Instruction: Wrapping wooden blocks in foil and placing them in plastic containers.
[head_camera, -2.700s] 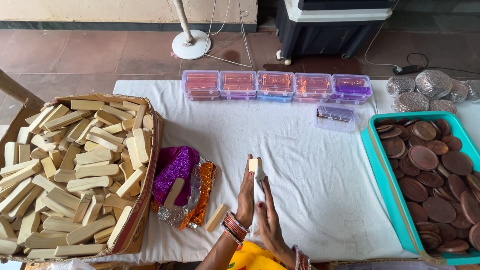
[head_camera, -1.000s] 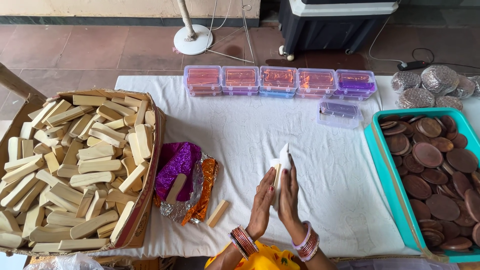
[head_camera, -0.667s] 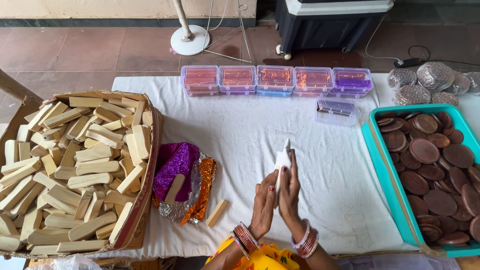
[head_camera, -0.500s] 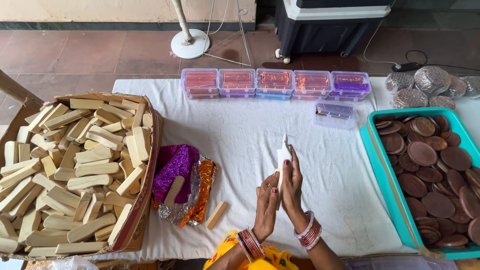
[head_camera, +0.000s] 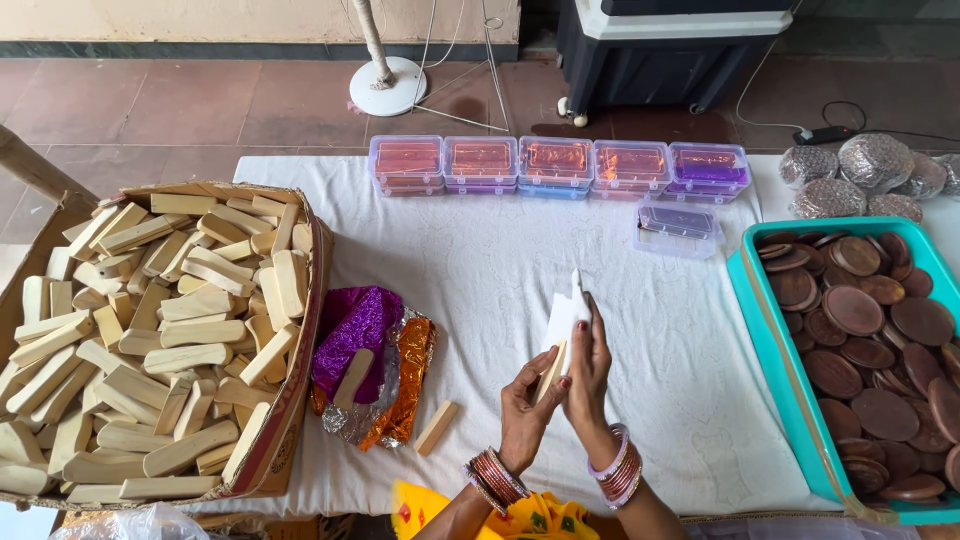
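Wooden stick (head_camera: 551, 368) with white wrapper (head_camera: 566, 315) sits at counter centre, pinched by both: left hand (head_camera: 527, 412) grasps the stick, right hand (head_camera: 590, 377) presses the wrapper. Wrap looks partly done. At 9 o'clock: loose stick (head_camera: 436, 427), foil sheets (head_camera: 372, 352), box of sticks (head_camera: 150, 330), mostly unwrapped.

Left hand (head_camera: 527, 407) and right hand (head_camera: 588, 375) raised together, palms facing, fingers in pinching grip.
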